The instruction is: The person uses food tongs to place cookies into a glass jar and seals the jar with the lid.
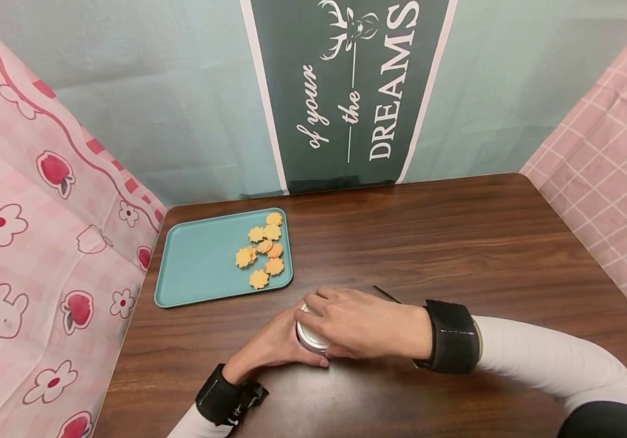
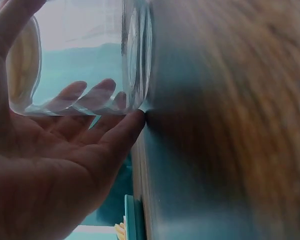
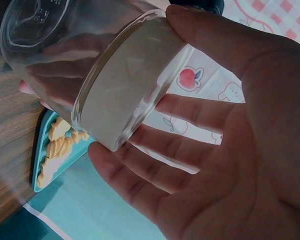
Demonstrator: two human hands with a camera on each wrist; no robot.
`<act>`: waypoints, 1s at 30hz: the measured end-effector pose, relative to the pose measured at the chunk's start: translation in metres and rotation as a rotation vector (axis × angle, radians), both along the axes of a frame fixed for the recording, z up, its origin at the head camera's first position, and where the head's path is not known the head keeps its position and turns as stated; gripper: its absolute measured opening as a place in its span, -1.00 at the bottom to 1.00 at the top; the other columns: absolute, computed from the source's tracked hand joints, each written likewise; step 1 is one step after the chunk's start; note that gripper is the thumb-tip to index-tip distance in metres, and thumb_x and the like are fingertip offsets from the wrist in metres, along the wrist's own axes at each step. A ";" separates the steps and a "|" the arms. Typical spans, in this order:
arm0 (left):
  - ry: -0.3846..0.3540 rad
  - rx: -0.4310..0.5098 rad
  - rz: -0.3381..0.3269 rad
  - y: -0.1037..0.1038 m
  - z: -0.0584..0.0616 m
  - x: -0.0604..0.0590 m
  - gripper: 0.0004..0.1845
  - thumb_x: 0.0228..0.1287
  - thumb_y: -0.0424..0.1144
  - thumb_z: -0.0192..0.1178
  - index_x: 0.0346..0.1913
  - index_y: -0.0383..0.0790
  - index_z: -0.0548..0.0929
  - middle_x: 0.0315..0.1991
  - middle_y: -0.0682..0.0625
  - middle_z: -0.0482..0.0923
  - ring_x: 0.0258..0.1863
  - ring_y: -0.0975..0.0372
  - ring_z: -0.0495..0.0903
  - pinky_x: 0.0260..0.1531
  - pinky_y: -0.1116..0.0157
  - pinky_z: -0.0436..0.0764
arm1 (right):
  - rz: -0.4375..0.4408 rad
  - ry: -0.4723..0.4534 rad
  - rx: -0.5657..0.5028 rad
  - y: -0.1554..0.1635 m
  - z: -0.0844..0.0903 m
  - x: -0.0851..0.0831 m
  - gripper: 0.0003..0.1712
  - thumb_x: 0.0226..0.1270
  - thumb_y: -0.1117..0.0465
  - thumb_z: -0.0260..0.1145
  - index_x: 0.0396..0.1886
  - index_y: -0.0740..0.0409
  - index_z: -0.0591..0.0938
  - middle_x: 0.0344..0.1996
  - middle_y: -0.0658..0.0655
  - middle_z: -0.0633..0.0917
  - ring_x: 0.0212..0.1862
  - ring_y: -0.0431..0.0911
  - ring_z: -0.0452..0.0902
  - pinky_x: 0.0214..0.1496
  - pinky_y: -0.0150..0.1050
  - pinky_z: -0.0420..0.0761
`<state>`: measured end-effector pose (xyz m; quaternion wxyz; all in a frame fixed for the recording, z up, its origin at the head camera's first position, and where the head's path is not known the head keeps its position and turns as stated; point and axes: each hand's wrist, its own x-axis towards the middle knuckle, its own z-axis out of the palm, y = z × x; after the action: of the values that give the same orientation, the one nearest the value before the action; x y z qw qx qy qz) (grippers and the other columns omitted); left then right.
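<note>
A clear jar (image 3: 75, 42) with a pale, silvery lid (image 1: 311, 333) stands upright on the table between my two hands. My left hand (image 1: 283, 339) wraps around its body, thumb on the near side and fingers behind, as the left wrist view shows through the clear wall. From above, my right hand (image 1: 365, 322) grips the lid by its rim, thumb on one side and fingers spread along the other. The lid sits on the jar's mouth. Through the wall of the jar no contents show in the left wrist view.
Left of the hands, at the back, lies a teal tray (image 1: 198, 258) with several yellow flower-shaped pieces (image 1: 273, 266), like biscuits, on its right side. A thin dark stick (image 1: 385, 294) lies behind my right wrist, partly hidden. Hanging cloths border the wooden table (image 1: 428, 243).
</note>
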<state>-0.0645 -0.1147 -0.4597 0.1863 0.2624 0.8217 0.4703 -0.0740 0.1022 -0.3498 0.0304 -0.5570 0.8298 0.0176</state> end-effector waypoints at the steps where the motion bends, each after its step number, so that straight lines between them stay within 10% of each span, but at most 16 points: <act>1: 0.001 0.001 -0.002 0.000 0.000 0.000 0.11 -0.09 0.01 0.74 0.54 -0.01 0.34 0.26 0.10 0.60 0.10 0.28 0.65 0.15 0.26 0.66 | 0.002 0.000 0.004 0.000 0.000 0.000 -0.24 0.40 -0.16 0.47 0.45 0.09 0.51 0.19 0.09 0.61 0.16 -0.06 0.54 0.21 -0.18 0.67; 30: -0.035 0.007 -0.004 -0.001 0.001 0.001 0.05 -0.07 -0.04 0.74 0.51 -0.04 0.39 0.27 0.11 0.60 0.12 0.29 0.65 0.16 0.26 0.65 | 0.077 0.006 0.034 -0.004 0.006 -0.009 -0.30 0.22 -0.14 0.60 0.26 0.01 0.58 0.02 0.00 0.61 0.02 -0.11 0.54 0.05 -0.25 0.68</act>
<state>-0.0639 -0.1156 -0.4588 0.2005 0.2564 0.8161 0.4775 -0.0827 0.0983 -0.3438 0.0366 -0.5879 0.8074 0.0346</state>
